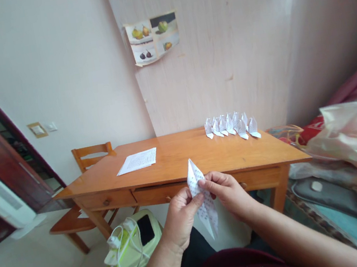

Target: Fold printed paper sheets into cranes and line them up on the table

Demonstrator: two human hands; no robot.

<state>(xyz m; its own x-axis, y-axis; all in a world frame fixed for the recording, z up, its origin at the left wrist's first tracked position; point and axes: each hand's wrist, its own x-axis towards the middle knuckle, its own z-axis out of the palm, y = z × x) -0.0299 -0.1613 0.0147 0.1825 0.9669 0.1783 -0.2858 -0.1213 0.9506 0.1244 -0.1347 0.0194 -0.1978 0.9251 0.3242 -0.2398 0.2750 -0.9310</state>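
Note:
Between my hands, above my lap and in front of the table's near edge, is a folded sheet of printed paper (203,209), long and diamond-shaped with a crease down its middle. One sharp tip points up and away, the other down toward me. My left hand (180,213) pinches its left edge, thumb on top. On the right edge, a bit higher up, my right hand (226,189) pinches it between thumb and fingers. The undersides of the fingers are partly hidden. Several folded paper figures (229,123) stand grouped at the table's back right.
A stack of printed sheets (138,160) lies left on the wooden table (182,153). A chair (92,155) stands behind its left end. Left below, a green box (152,221) carries a phone and white cables. Plastic bags (354,134) are piled at the right.

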